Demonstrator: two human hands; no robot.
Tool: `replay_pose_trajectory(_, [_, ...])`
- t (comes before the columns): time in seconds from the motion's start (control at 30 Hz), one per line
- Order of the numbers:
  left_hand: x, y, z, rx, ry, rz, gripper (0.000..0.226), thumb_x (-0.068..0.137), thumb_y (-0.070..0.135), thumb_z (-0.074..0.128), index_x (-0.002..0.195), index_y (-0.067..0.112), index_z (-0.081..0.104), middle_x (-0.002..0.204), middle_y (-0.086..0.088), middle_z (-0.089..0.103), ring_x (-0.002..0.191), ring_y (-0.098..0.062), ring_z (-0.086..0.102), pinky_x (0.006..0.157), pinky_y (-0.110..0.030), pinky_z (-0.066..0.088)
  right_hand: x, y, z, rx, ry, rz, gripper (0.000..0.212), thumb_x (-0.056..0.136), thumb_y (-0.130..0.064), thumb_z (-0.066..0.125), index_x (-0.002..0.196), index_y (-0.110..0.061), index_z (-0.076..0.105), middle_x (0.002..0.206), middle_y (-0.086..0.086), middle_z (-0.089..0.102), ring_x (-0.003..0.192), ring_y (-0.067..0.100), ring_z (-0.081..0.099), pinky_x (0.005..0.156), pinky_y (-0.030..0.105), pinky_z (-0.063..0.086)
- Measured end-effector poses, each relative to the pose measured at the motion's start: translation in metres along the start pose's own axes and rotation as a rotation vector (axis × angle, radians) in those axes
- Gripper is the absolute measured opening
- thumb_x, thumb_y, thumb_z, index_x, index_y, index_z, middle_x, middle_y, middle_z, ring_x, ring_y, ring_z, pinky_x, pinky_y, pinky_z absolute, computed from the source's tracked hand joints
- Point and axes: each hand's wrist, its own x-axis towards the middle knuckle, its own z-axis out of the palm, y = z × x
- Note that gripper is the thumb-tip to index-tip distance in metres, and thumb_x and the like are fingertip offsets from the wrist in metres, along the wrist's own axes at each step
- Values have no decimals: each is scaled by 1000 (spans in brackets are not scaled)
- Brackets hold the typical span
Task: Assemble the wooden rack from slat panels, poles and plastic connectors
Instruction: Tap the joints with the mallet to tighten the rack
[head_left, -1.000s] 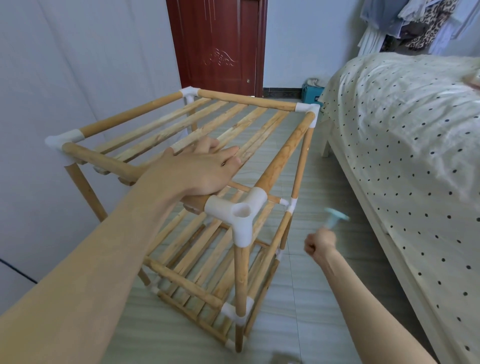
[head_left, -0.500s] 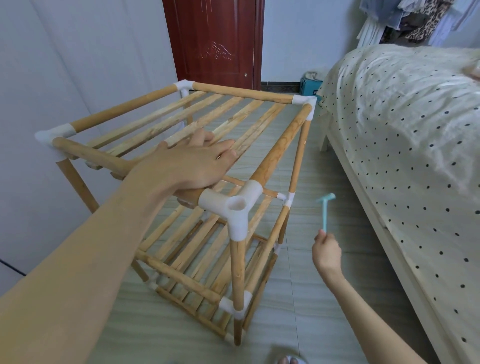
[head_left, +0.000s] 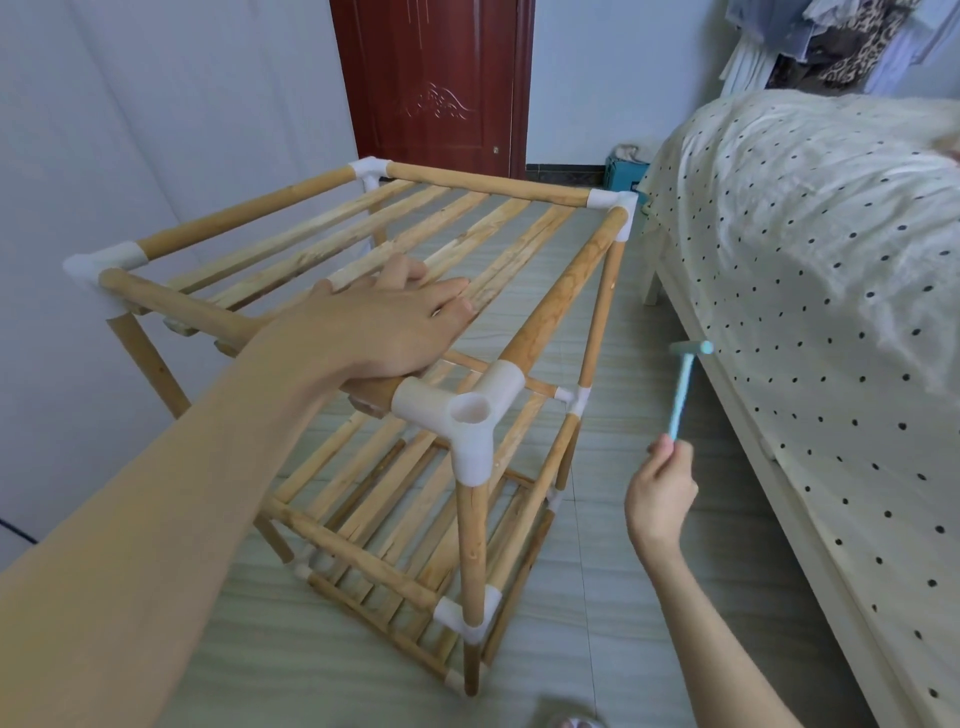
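The wooden rack (head_left: 550, 306) stands on the tiled floor with three slat tiers joined by white plastic connectors. My left hand (head_left: 379, 332) lies flat on the top slat panel and its near pole, fingers straight, just left of the near white corner connector (head_left: 467, 415), whose top socket is open. My right hand (head_left: 662, 488) grips the handle end of a small light-blue plastic hammer (head_left: 683, 387), held upright to the right of the rack, between it and the bed. The hammer head is level with the top tier.
A bed with a dotted cover (head_left: 810, 291) fills the right side, close to the rack. A white wall (head_left: 104, 130) runs along the left. A dark red door (head_left: 436, 83) and a teal box (head_left: 626, 174) stand behind. A foot shows at the bottom edge.
My right hand has risen and turned the blue hammer upright, a little higher and closer to the rack. My left hand stays on the top panel.
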Motion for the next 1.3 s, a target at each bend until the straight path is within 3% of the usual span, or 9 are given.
replay_pose_trajectory(0.13, [1,1,-2,-1,1,-3,48,97,55,9,144,49,12,153,18,0,141,-16,16,113,-45,8,-6,15,8,-227,-315,146,37,103,-26,25,98,0,50,74,9,52,60,22,47,58,29,34])
replay_pose_trajectory(0.3, [2,1,0,-9,9,0,48,96,56,9,143,50,13,153,19,0,141,-16,17,113,-45,8,3,4,0,-1,44,19,30,102,-22,26,93,0,44,67,10,49,59,29,47,56,34,34])
replay_pose_trajectory(0.43, [3,1,-1,4,5,-7,48,96,55,9,144,48,13,153,17,0,141,-17,16,112,-45,7,-5,7,15,-263,-320,120,34,102,-29,24,96,-5,46,75,10,53,70,33,55,64,41,47])
replay_pose_trajectory(0.57, [4,0,1,10,14,5,47,96,55,8,143,50,13,153,18,1,140,-18,18,112,-45,10,-3,-1,11,-54,-13,-15,26,102,-25,26,89,-7,39,63,7,49,61,34,52,56,44,43])
replay_pose_trajectory(0.7, [5,-1,0,9,10,2,47,96,56,8,142,52,13,153,18,0,140,-18,18,112,-46,10,-13,10,16,-371,-305,134,33,103,-30,22,101,-6,45,95,22,62,88,40,58,68,37,38])
replay_pose_trajectory(0.87, [8,-1,1,8,17,-1,48,95,58,7,143,52,11,154,19,-1,142,-17,15,113,-45,8,-6,-5,12,-160,51,-34,31,102,-24,26,95,1,44,69,14,52,67,37,55,60,36,36])
replay_pose_trajectory(1.0, [12,-5,4,12,17,10,49,95,58,8,143,51,11,153,19,-1,142,-16,15,112,-44,8,-8,21,21,-452,-381,251,42,102,-30,23,110,-2,53,104,21,62,97,38,57,78,37,42])
replay_pose_trajectory(1.17, [16,-3,5,5,75,20,49,96,57,14,143,47,20,154,15,6,141,-17,20,114,-47,14,-11,12,5,14,-295,300,39,102,-31,25,85,-6,50,68,7,50,61,21,48,61,35,42])
replay_pose_trajectory(1.3, [12,-5,6,-115,302,29,41,98,41,32,137,32,42,145,4,39,128,-21,42,103,-43,36,-42,-43,-21,288,-379,270,38,103,-22,24,74,-8,45,66,12,60,60,22,55,59,31,50])
